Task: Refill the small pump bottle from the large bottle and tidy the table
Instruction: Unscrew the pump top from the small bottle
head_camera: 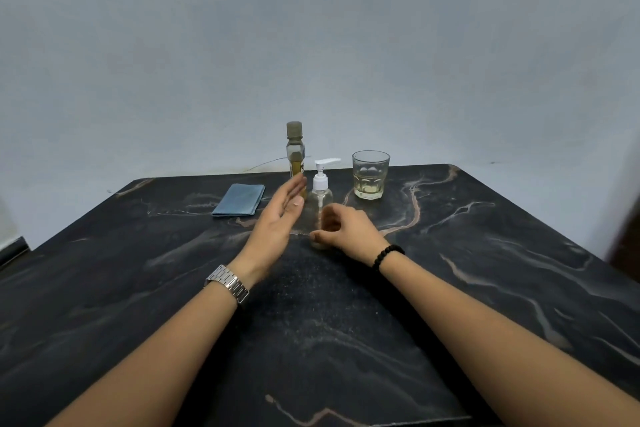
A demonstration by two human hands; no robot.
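A dark marbled surface fills the lower frame beneath a pale wall. Two bare forearms reach in from the bottom corners. At centre, the left hand, a metal watch on its wrist, is spread flat with straight fingers, holding nothing, partly covering the one large bottle. The right hand, with a bead bracelet, curls around the base of the one small pump bottle, hiding its lower half. One glass stands centre right; one folded blue cloth lies centre left.
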